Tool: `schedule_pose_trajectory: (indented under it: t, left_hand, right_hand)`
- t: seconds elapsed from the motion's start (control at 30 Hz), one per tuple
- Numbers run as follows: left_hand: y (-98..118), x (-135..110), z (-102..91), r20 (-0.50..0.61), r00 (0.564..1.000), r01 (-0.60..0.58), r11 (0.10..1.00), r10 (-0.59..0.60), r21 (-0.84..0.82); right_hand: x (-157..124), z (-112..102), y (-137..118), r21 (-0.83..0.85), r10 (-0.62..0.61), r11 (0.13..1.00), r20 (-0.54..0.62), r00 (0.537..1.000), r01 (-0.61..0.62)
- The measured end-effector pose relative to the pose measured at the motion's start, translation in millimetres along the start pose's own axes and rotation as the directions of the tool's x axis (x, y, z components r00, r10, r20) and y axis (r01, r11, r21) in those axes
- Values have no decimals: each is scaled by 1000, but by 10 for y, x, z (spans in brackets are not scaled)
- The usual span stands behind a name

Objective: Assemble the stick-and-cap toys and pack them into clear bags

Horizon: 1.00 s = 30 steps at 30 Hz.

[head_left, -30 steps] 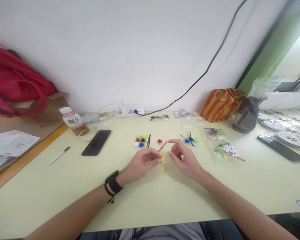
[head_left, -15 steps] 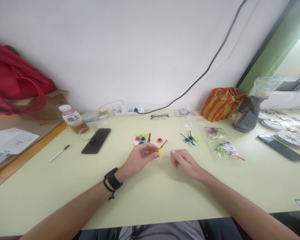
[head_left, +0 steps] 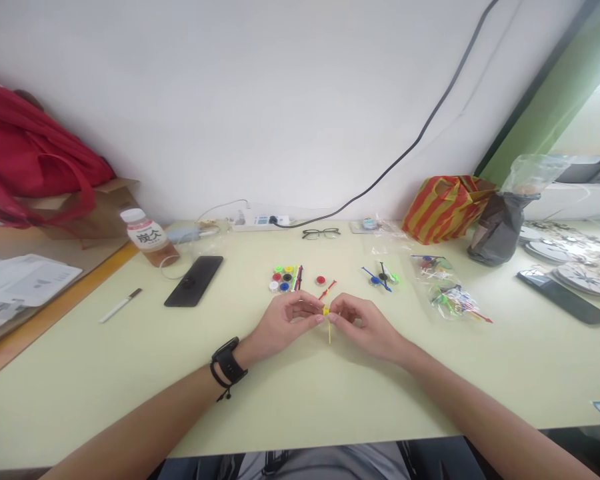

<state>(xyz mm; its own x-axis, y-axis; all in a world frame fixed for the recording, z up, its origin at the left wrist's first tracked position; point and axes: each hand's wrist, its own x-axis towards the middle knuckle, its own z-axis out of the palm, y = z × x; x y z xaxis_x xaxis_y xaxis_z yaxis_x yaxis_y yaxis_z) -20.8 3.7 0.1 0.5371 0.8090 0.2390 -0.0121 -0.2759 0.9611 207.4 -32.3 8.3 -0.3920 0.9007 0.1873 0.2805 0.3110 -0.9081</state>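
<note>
My left hand (head_left: 286, 325) and my right hand (head_left: 361, 326) meet over the pale yellow table (head_left: 290, 393), fingertips pinched together on a small yellow plastic piece (head_left: 326, 312) with a thin yellow stick hanging down from it. A black watch sits on my left wrist. Just beyond the hands lie a red stick (head_left: 327, 289), a red round cap (head_left: 321, 280) and a cluster of coloured caps (head_left: 283, 279) with more sticks beside it. Blue, black and green sticks (head_left: 381, 277) lie further right.
A black phone (head_left: 193, 281), a pen (head_left: 119, 305), a drink bottle (head_left: 147, 237), glasses (head_left: 321, 233) and a power strip (head_left: 260, 220) sit behind. Clear bags of parts (head_left: 447, 293), a striped bag (head_left: 443, 207) and another phone (head_left: 563, 297) lie right. Papers (head_left: 20, 283) lie left.
My right hand has moved left and joined my left hand on the yellow piece. The yellow stick now hangs down between the two hands.
</note>
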Motion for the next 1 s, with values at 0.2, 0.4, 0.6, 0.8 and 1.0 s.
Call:
schedule_pose_trajectory:
  t: [0.2,0.4,0.6,0.8,1.0]
  left_hand:
    - [30,-2,22,51,992,-114,993,112,42]
    - [52,-16,-11,46,977,-199,812,208,549]
    - [24,-43,-59,172,964,-260,564,205,784]
    - [12,-61,-37,192,969,-245,533,154,810]
    - [0,-58,-51,201,972,-233,576,119,783]
  right_hand:
    - [1,9,7,-55,12,998,76,997,-7]
    - [1,-130,34,-305,-89,952,-177,980,31]
    - [-15,-466,47,-667,-294,736,-469,832,-116]
    - [31,-454,96,-916,219,345,-134,967,-205]
    - [12,-438,131,-915,280,342,-117,953,-213]
